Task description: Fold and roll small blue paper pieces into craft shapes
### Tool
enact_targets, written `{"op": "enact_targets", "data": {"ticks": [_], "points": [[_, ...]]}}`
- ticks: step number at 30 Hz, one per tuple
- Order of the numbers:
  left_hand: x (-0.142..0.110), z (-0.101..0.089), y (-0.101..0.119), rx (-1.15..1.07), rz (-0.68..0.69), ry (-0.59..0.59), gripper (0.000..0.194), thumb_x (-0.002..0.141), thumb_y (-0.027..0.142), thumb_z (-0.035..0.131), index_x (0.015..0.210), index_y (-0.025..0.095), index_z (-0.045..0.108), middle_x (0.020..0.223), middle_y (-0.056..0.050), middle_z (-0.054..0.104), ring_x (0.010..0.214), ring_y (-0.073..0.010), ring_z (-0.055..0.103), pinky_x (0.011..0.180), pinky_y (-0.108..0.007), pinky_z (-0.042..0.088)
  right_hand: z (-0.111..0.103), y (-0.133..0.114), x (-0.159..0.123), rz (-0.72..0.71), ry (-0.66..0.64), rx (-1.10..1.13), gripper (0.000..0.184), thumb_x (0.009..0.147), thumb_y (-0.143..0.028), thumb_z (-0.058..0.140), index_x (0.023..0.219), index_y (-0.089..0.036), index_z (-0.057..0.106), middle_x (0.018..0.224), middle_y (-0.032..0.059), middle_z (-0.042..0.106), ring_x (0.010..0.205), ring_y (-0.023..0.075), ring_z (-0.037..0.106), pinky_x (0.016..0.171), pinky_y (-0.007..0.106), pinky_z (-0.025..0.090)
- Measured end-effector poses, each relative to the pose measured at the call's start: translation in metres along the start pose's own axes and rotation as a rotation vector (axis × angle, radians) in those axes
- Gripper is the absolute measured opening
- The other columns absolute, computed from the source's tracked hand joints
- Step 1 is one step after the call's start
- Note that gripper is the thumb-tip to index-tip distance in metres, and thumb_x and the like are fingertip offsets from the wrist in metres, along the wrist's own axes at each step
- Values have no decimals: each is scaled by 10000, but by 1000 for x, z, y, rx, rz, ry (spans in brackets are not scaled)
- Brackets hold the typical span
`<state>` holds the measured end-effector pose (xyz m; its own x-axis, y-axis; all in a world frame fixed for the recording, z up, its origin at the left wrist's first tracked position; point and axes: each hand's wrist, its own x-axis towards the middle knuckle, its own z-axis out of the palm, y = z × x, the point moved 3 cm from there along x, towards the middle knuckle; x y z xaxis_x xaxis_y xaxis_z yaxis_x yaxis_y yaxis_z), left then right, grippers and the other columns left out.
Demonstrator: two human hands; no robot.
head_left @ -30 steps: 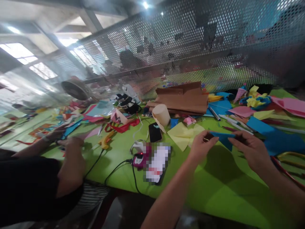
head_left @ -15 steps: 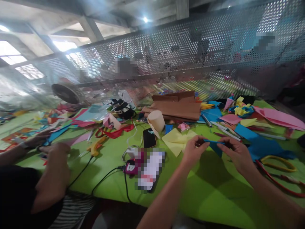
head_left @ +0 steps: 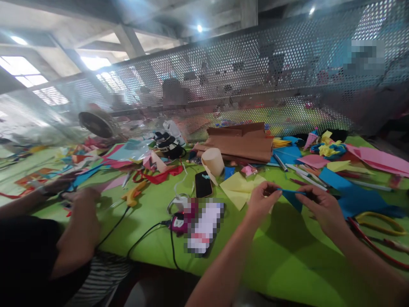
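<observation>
Blue paper (head_left: 293, 198) hangs above the green bench (head_left: 287, 251), pinched at its top edge between my left hand (head_left: 263, 199) and right hand (head_left: 322, 207), each grip closed on it; yellow paper (head_left: 240, 187) lies beside my left.

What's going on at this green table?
Someone's left hand and right hand pinch a small folded piece of blue paper between them, above the green table. A crumpled yellow sheet lies beside the left hand, and a larger blue sheet beyond the right. At the left, another person is also working with their hands.
</observation>
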<state>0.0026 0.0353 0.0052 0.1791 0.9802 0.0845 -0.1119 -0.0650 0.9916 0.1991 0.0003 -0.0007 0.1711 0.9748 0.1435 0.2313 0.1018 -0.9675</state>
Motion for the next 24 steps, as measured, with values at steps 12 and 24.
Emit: {"op": "enact_targets", "data": {"ticks": [12, 24], "points": [[-1, -1, -1, 32, 5, -12, 199, 801, 308, 761, 904, 155, 686, 727, 12, 605, 662, -98, 500, 637, -234, 383, -1, 0, 0, -34, 2, -19, 328, 805, -556, 790, 916, -253, 739, 814, 34, 693, 721, 202, 591, 618, 319, 455], [-1, 1, 1, 167, 23, -59, 153, 791, 250, 769, 899, 154, 720, 796, -19, 684, 722, -125, 570, 696, -250, 438, 3, -7, -1, -74, 1, -28, 277, 789, -526, 797, 864, -264, 749, 810, 25, 699, 722, 204, 583, 656, 329, 461]]}}
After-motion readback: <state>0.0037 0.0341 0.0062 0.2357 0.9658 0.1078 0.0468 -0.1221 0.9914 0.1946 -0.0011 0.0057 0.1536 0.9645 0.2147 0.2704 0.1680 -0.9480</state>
